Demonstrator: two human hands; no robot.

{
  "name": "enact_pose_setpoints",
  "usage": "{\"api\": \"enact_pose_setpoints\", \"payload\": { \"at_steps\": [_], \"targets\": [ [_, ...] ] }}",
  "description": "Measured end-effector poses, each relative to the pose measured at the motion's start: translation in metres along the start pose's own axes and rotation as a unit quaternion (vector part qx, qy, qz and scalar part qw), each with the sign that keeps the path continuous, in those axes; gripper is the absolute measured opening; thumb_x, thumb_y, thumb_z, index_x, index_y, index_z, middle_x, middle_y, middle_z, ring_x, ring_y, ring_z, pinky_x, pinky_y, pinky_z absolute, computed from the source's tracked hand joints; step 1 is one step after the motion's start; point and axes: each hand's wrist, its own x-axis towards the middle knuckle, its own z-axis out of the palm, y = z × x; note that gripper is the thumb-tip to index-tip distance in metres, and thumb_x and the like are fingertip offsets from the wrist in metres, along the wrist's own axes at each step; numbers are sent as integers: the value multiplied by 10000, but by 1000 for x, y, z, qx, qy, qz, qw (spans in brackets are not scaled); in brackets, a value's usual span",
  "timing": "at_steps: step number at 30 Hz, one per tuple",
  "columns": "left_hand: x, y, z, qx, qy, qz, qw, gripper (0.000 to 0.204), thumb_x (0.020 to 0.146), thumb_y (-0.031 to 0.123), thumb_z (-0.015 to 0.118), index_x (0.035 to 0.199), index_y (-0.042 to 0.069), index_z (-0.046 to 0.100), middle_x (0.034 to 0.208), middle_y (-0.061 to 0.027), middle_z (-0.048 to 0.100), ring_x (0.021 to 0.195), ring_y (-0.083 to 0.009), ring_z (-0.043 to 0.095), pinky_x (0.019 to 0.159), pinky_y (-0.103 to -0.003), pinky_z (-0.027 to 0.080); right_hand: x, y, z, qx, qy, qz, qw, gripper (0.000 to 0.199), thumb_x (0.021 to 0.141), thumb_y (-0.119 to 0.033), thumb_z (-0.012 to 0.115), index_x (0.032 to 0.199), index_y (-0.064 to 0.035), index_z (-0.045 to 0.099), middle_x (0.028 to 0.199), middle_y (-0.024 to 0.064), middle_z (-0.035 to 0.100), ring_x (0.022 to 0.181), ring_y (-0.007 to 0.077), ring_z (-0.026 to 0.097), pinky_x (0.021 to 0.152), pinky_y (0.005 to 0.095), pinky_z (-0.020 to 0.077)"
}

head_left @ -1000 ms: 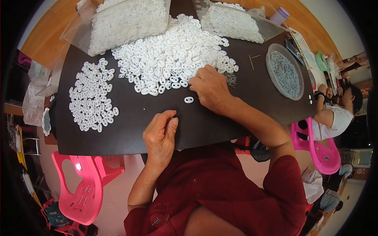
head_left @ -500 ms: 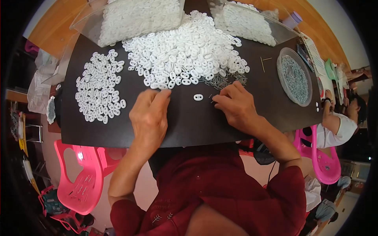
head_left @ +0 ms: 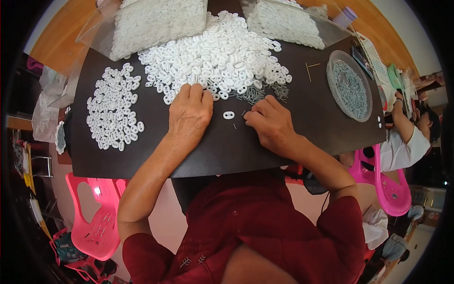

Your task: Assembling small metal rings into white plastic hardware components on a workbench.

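Bright indoor lt, glare on pink chair [head_left: 108, 222], bent edges, blk vignette

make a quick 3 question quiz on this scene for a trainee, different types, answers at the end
1. True or false: the left hand is at the near edge of the big heap of white pieces.
2. The round clear dish stands on which side of that heap, as pictured? A) left B) right C) directly behind
3. How many holes show in the lone white piece lying between the left hand and the right hand?

Key: 1. True. 2. B. 3. Two.
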Motion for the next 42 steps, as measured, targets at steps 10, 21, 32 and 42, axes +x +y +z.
{"api": "enact_pose_setpoints", "payload": {
  "at_steps": [10, 21, 32, 42],
  "targets": [
    [3, -1, -5, 47, 69, 21, 996, 119, 659, 28, 553, 771, 45, 516, 693, -67, 420, 645, -202, 478, 533, -298, 436, 12, -30, 5, 52, 21, 45, 997, 215, 648, -59, 728, 831, -55, 615, 750, 68, 515, 688, 237, 497, 552, 329, 424],
    [-19, 18, -46, -510, -12, -350, 785, 74, 836, -12, 579, 891, 38, 578, 762, -44, 594, 628, -87, 555, 531, -207, 428, 13, -36, 24, -3, 38, 13, 999, 220, 628, 1, 692, 730, -63, 508, 708, 75, 443, 662, 248, 460, 557, 349, 398],
    [-34, 33, -49, -639, 22, -428, 638, 73, 852, 5, 583, 921, -12, 597, 790, -20, 589, 642, -51, 517, 543, -180, 415, 16, -43, 22, 117, 90, 82, 986, 208, 672, 70, 653, 764, -56, 515, 695, 48, 496, 594, 199, 489, 522, 300, 407],
    [-42, 39, -47, -724, 14, -422, 545, 114, 907, 110, 573, 961, 10, 579, 785, -39, 601, 635, -63, 534, 523, -184, 423, 22, -59, 15, 298, 74, 200, 931, 157, 765, 60, 633, 888, -36, 613, 761, -14, 525, 626, 43, 460, 573, 196, 395]
  ]
}}
